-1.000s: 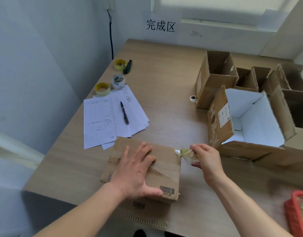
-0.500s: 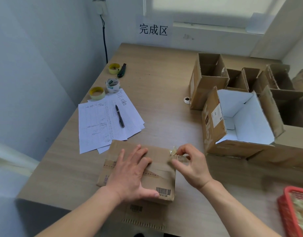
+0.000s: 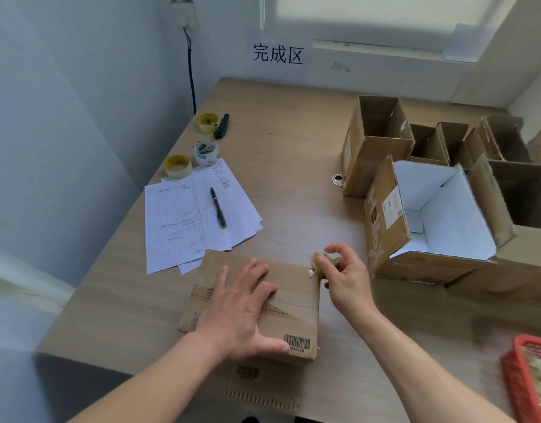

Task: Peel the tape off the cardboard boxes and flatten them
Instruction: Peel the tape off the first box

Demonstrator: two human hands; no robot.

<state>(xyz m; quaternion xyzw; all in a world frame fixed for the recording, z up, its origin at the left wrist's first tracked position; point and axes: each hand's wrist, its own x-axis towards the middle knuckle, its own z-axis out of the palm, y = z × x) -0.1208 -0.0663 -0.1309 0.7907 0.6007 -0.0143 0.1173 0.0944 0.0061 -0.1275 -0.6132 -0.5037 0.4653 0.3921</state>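
A small brown cardboard box (image 3: pixel 296 288) with a barcode label stands near the table's front edge. My left hand (image 3: pixel 241 306) lies flat on its top, fingers spread, thumb against the front face. My right hand (image 3: pixel 345 276) is at the box's far right corner and pinches a crumpled wad of clear tape (image 3: pixel 319 259) that still touches the corner. A strip of tape (image 3: pixel 281 309) still runs across the top of the box. A flap of the box hangs over the table edge below.
Several open cardboard boxes (image 3: pixel 382 148) stand at the right, one with a white inside (image 3: pixel 440 215). Papers (image 3: pixel 183 221) with a pen (image 3: pixel 218 207), three tape rolls (image 3: pixel 205 152) and a cutter (image 3: pixel 221 126) lie at the left. A red basket (image 3: pixel 519 386) of tape scraps sits at bottom right.
My right hand, holding the tape wad, has moved back from the right to the box's far right corner. My left hand has stayed on the box top. The camera tilted up a little.
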